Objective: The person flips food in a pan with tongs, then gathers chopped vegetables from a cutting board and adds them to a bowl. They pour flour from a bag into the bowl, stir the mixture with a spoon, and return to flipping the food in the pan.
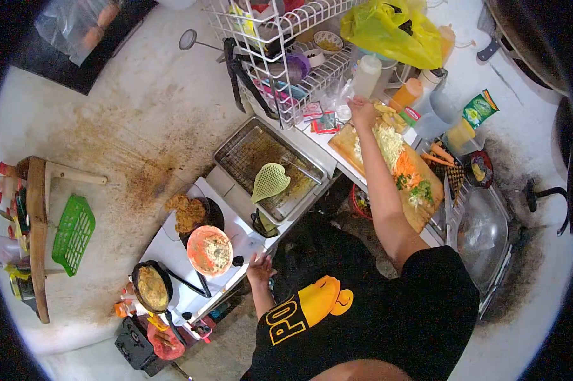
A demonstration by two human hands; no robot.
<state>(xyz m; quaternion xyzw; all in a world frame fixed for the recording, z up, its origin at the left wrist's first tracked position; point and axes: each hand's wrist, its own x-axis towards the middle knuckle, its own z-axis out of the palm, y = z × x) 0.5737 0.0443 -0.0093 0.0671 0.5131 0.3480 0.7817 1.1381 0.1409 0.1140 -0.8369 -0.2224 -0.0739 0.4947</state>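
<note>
My right hand (pixel 363 114) reaches over the far end of a wooden cutting board (pixel 424 219), beside a clear squeeze bottle (pixel 366 75) and a crumpled clear bag. Its fingers are drawn together; what they hold, if anything, is too small to make out. On the board lie shredded cabbage (pixel 388 143), shredded carrot (pixel 406 166) and chopped greens (pixel 421 192). My left hand (pixel 259 270), fingers apart, is at the stove's front edge near a pink bowl (pixel 197 260) of pale, flecked mixture. A black frying pan holds a yellowish patty (pixel 153 287); another browned fried patty (pixel 188 213) lies behind the bowl.
A metal tray with a wire rack (pixel 242 149) carries a pale green slotted turner (pixel 270 183). A white dish rack (pixel 286 120) stands behind. Orange bottles (pixel 406 95), a yellow bag (pixel 394 32) and a green packet (pixel 481 109) crowd the right. A sink (pixel 483 241) lies beyond the board.
</note>
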